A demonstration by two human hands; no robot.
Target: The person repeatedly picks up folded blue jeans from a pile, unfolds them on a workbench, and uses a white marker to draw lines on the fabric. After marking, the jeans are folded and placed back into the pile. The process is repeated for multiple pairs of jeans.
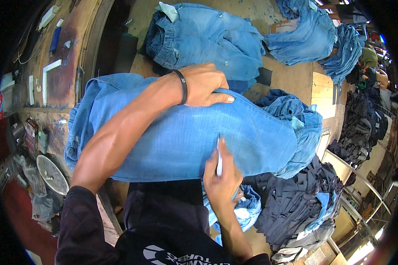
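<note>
A pair of faded blue jeans [172,137] lies stretched crosswise in front of me, its gathered waist end to the right. My left hand [206,86], with a black band at its wrist, is closed on the far edge of the denim, thumb lying on top. My right hand [223,176] is closed round a slim white pen-like tool [220,164]. Its tip points away from me, over a paler, worn-looking patch near the middle of the leg. The hand is slightly blurred, so I cannot tell whether the tip touches the cloth or what kind of tool it is.
More blue jeans [212,42] lie on the wooden surface beyond, with further stacks [303,37] at the far right. A heap of dark garments [296,203] is at the near right. To the left are a wooden board [66,66] and a round metal lid [52,174].
</note>
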